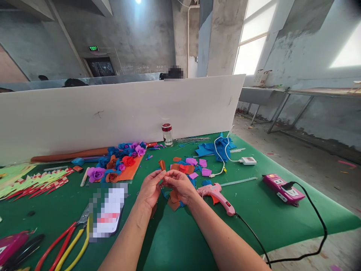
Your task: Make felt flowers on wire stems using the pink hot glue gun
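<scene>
In front of me, my left hand (pixel 150 187) and my right hand (pixel 181 185) meet with fingertips pinched together. A small brown rolled paper petal (pixel 161 165) rises from between them, its lower end hidden by my fingers. Loose cut petals lie around and under my hands: purple pieces (pixel 206 172), a red piece (pixel 183 168), brown pieces (pixel 174 204) and some blue ones. A pink glue gun (pixel 217 194) lies just right of my right hand, with a clear glue stick (pixel 239 181) behind it.
Finished paper flowers (pixel 113 165) are heaped at the left, near a phone (pixel 108 212) and red-and-yellow-handled scissors (pixel 70 241). A jar (pixel 167 135) stands before the white partition (pixel 126 113). Blue crepe paper (pixel 222 146), a white charger (pixel 248 160) and a magenta power strip (pixel 283 189) lie right.
</scene>
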`<state>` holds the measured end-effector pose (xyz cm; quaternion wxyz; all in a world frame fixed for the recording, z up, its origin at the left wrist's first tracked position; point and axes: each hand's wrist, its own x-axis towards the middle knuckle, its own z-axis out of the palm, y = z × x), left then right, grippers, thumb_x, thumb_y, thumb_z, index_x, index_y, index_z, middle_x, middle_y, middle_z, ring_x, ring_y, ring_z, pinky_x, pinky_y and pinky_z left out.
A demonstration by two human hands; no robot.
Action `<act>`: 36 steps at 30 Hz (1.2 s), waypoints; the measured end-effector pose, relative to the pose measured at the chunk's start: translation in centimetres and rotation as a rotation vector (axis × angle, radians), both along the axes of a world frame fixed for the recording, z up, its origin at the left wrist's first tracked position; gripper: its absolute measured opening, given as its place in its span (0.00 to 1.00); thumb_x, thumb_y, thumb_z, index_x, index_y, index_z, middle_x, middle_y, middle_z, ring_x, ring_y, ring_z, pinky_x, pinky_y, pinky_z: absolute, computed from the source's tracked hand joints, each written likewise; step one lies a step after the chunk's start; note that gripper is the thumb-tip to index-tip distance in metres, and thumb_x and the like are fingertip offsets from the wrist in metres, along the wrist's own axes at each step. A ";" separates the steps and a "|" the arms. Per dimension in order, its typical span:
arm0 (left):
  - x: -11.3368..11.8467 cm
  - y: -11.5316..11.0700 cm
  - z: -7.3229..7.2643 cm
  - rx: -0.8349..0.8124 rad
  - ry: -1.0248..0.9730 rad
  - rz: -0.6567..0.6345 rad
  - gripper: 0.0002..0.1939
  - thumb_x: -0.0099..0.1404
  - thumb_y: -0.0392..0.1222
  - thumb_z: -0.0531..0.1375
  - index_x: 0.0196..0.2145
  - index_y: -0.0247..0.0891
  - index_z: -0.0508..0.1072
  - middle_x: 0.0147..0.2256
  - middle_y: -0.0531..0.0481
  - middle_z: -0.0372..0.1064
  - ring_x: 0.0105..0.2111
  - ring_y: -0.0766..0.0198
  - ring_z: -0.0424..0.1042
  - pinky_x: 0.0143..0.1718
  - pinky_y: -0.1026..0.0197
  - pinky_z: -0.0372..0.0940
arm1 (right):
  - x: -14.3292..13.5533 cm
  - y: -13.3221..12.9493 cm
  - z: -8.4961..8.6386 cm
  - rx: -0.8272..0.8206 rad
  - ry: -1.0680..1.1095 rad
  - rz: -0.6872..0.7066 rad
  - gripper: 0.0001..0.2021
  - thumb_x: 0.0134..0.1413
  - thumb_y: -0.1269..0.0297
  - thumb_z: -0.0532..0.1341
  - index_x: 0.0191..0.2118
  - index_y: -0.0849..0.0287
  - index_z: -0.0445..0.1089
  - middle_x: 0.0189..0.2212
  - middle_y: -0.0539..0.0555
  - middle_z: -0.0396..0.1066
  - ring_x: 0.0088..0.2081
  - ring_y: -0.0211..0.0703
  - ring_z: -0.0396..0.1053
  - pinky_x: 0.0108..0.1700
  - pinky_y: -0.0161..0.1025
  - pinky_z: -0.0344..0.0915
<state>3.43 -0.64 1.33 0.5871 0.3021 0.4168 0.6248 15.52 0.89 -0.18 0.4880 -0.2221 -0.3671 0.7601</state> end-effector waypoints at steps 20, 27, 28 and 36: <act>-0.7 0.1 0.2 0.044 0.092 -0.122 0.14 0.52 0.45 0.69 0.34 0.35 0.79 0.34 0.47 0.76 0.34 0.64 0.70 0.35 0.63 0.64 | 0.1 0.6 -0.4 -0.018 0.056 -0.014 0.21 0.30 0.61 0.75 0.32 0.60 0.69 0.24 0.48 0.74 0.24 0.33 0.70 0.32 0.32 0.63; -0.5 0.0 0.3 0.059 0.109 -0.091 0.11 0.48 0.42 0.71 0.30 0.34 0.80 0.33 0.45 0.76 0.32 0.64 0.71 0.35 0.62 0.64 | 0.0 0.0 0.2 -0.011 0.037 -0.006 0.21 0.29 0.61 0.75 0.31 0.60 0.69 0.22 0.47 0.72 0.25 0.34 0.69 0.33 0.32 0.63; -0.4 -0.1 0.3 0.061 0.106 -0.083 0.11 0.47 0.41 0.71 0.29 0.35 0.79 0.32 0.46 0.76 0.31 0.64 0.71 0.35 0.62 0.64 | 0.0 0.0 0.2 -0.008 0.032 -0.004 0.21 0.29 0.60 0.75 0.31 0.60 0.69 0.22 0.47 0.72 0.25 0.34 0.69 0.33 0.33 0.63; 0.2 -0.5 1.1 0.245 0.324 0.099 0.09 0.47 0.42 0.71 0.26 0.38 0.77 0.31 0.51 0.72 0.36 0.63 0.68 0.43 0.62 0.61 | 0.8 0.8 0.5 0.058 -0.078 -0.178 0.17 0.34 0.58 0.73 0.31 0.59 0.70 0.27 0.47 0.70 0.29 0.34 0.67 0.33 0.32 0.62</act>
